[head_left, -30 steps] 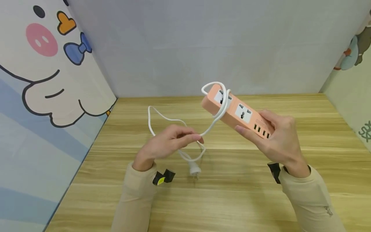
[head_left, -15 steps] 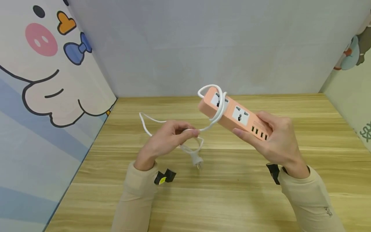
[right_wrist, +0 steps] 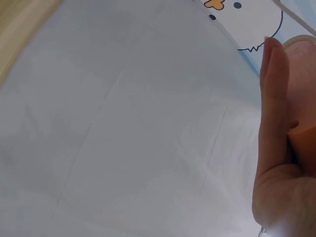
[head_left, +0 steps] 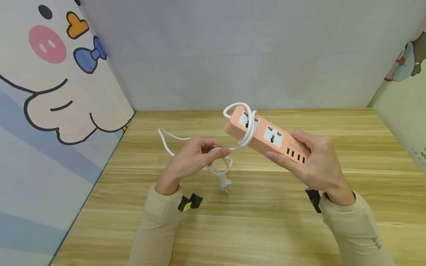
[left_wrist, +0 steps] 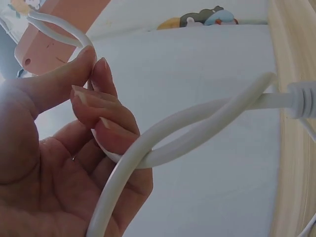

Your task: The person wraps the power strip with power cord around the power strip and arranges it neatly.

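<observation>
Right up close we have 2 beige sleeves (head_left: 156,221), black pieces (head_left: 196,200) at both wrists; just past them we see the white plug (head_left: 225,183), prongs towards us, and whether it touches the table (head_left: 253,225) we cannot tell; beyond it the left hand (head_left: 193,159) pinches the white cord (head_left: 247,140) between thumb and fingertips, hiding part of the slack; from the left wrist we catch 2 strands crossing in front of the fingers; across from it, the right hand (head_left: 316,162) grips the salmon power strip (head_left: 261,141), thumb along the near side, covering the end beside the 4 USB ports; the strip slants above the table, far end leftward, and there the cord loops round, right across 1 of 2 sockets; farther back we reach the grey wall (head_left: 213,55), flanked by a cartoon panel (head_left: 80,122) on the left and a pale green panel (head_left: 407,107) on the right.
</observation>
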`<state>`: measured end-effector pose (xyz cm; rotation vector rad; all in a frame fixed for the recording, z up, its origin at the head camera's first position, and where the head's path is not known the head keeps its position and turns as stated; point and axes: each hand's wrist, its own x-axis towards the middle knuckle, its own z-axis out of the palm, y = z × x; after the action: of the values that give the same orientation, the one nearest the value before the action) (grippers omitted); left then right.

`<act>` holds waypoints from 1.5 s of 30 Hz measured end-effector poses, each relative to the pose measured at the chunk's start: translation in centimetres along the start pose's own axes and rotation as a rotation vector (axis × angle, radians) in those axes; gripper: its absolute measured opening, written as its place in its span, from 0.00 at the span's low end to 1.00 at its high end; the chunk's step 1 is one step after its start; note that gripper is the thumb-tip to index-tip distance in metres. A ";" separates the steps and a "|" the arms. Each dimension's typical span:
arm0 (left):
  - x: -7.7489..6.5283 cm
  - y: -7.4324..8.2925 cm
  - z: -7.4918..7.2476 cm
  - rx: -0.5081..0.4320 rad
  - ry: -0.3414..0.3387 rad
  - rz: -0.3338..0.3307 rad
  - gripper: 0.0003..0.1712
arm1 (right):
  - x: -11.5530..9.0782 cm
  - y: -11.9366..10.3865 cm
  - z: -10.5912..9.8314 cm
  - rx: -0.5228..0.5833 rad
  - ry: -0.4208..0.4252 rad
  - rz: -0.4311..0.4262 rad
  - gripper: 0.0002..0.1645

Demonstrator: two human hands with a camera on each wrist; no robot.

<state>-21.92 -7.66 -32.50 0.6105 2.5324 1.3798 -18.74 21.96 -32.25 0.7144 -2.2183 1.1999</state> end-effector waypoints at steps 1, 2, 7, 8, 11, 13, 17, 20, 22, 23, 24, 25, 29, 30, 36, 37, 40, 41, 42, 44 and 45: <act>0.0 0.0 0.0 -0.004 0.001 -0.008 0.12 | 0.0 0.0 0.0 0.003 -0.009 0.004 0.16; 0.0 0.0 0.1 -0.009 0.001 -0.019 0.12 | 0.0 0.0 -0.1 0.004 -0.019 0.007 0.16; -0.1 0.1 0.1 -0.008 0.010 -0.051 0.12 | -0.1 -0.1 -0.1 0.013 -0.054 0.014 0.16; -0.1 0.1 0.1 -0.002 0.015 -0.062 0.13 | -0.1 -0.1 -0.1 0.015 -0.062 0.018 0.16; -0.1 0.1 0.1 0.024 0.030 -0.087 0.13 | -0.2 -0.1 -0.2 0.029 -0.081 0.030 0.16; -0.1 0.1 0.1 0.034 0.037 -0.103 0.13 | -0.2 -0.1 -0.2 0.035 -0.088 0.034 0.16; 0.0 0.0 0.2 0.043 0.037 -0.114 0.13 | -0.3 0.0 -0.3 0.046 -0.088 0.034 0.16; 0.1 0.0 0.2 0.049 0.041 -0.119 0.16 | -0.4 0.0 -0.3 0.061 -0.097 0.038 0.17; 0.1 0.1 0.2 0.058 0.045 -0.118 0.19 | -0.4 0.1 -0.2 0.078 -0.115 0.041 0.17; 0.1 0.0 0.3 0.065 0.046 -0.116 0.22 | -0.4 0.1 -0.2 0.087 -0.124 0.041 0.17; 0.1 0.0 0.3 0.070 0.046 -0.116 0.24 | -0.4 0.1 -0.2 0.099 -0.136 0.042 0.17; 0.1 0.0 0.3 0.076 0.045 -0.112 0.27 | -0.4 0.1 -0.2 0.110 -0.146 0.042 0.17; 0.2 0.0 0.2 0.080 0.031 -0.096 0.30 | -0.4 0.3 -0.1 0.134 -0.173 0.035 0.18; 0.2 0.0 0.2 0.078 0.028 -0.093 0.30 | -0.4 0.3 -0.2 0.137 -0.177 0.034 0.18; 0.3 -0.2 0.1 0.074 0.034 -0.094 0.27 | -0.4 0.4 -0.3 0.132 -0.208 0.015 0.18; 0.3 -0.3 0.1 0.068 0.035 -0.097 0.27 | -0.4 0.4 -0.3 0.130 -0.216 0.011 0.19; 0.3 -0.5 0.1 0.053 0.034 -0.109 0.22 | -0.4 0.4 -0.4 0.125 -0.246 0.007 0.19; 0.3 -0.5 0.1 0.044 0.030 -0.110 0.20 | -0.4 0.4 -0.4 0.127 -0.259 0.006 0.19; 0.3 -0.6 0.1 0.040 0.025 -0.114 0.18 | -0.5 0.4 -0.4 0.130 -0.271 0.007 0.19; 0.2 -0.7 0.0 0.052 0.002 -0.119 0.12 | -0.5 0.3 -0.4 0.139 -0.301 0.007 0.19; 0.2 -0.8 0.0 0.053 -0.021 -0.115 0.11 | -0.6 0.3 -0.4 0.140 -0.320 0.002 0.19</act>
<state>-22.31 -7.91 -33.13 0.4774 2.5515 1.2654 -18.46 22.52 -32.63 1.0228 -2.4055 1.3301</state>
